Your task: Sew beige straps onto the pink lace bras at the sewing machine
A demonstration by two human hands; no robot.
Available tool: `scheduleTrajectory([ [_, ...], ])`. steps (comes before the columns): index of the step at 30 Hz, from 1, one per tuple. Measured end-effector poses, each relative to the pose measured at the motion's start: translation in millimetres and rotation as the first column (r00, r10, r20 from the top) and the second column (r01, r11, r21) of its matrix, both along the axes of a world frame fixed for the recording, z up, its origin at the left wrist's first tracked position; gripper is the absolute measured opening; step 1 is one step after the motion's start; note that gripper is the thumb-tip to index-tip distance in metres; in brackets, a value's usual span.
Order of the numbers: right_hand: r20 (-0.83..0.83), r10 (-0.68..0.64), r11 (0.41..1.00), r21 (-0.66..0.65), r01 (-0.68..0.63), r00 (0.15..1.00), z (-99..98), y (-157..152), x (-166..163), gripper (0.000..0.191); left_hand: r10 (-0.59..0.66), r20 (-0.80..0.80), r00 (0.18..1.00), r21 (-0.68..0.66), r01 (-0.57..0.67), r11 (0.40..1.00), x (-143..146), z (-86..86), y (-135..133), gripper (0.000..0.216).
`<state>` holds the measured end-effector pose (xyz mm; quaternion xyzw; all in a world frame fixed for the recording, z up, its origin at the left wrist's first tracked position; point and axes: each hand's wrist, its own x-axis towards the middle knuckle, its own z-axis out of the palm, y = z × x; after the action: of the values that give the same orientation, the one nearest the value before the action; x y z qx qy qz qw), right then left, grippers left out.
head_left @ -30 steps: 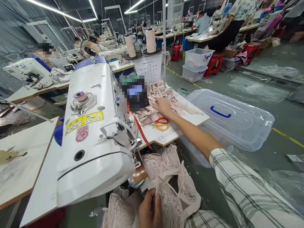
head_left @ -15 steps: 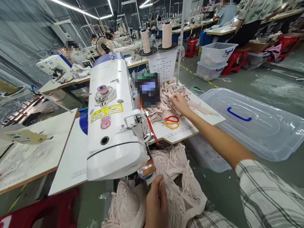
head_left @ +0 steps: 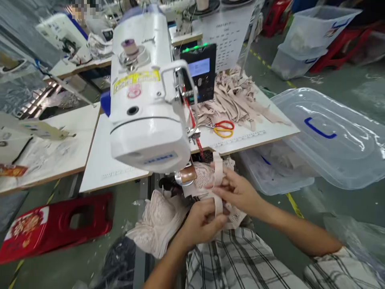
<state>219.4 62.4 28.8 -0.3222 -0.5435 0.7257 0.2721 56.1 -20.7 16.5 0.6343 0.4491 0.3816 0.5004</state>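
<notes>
My left hand (head_left: 202, 220) and my right hand (head_left: 237, 188) are both closed on a pale beige fabric strip (head_left: 217, 173), in front of my lap and just below the white sewing machine (head_left: 147, 88). Pink lace fabric (head_left: 162, 216) bunches under the machine's head and spills toward my plaid shirt. A heap of the same beige strips (head_left: 231, 100) lies on the white table (head_left: 258, 134) to the machine's right, with red and yellow scissors (head_left: 223, 128) beside it.
A clear plastic bin (head_left: 279, 176) with a tilted lid (head_left: 331, 132) stands at the right. A red stool (head_left: 54, 226) lies on the floor at the left. Other tables with sewing machines (head_left: 60, 32) stand behind, and stacked bins (head_left: 309, 36) at far right.
My right hand left the strip heap on the table and came down to my lap with a strip. My left hand now grips it too. The view tilted downward.
</notes>
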Motion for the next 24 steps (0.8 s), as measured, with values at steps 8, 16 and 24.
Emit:
scheduleTrajectory([
  [8,-0.049,-0.278,0.938,-0.231,0.26,0.959,-14.7,38,-5,0.046,0.155,0.016,0.988,-0.209,-0.148,0.967,-8,1.8,-1,0.054],
  [16,0.109,-0.212,0.977,0.025,0.211,0.971,-22.6,44,-18,0.035,0.35,-0.255,0.901,0.392,-0.235,0.89,-20,9.8,16,0.029],
  [24,0.18,-0.025,0.962,0.272,-0.026,0.983,-7.5,82,-65,0.017,0.644,-0.609,0.463,0.546,-0.345,0.764,-52,6.1,15,0.031],
])
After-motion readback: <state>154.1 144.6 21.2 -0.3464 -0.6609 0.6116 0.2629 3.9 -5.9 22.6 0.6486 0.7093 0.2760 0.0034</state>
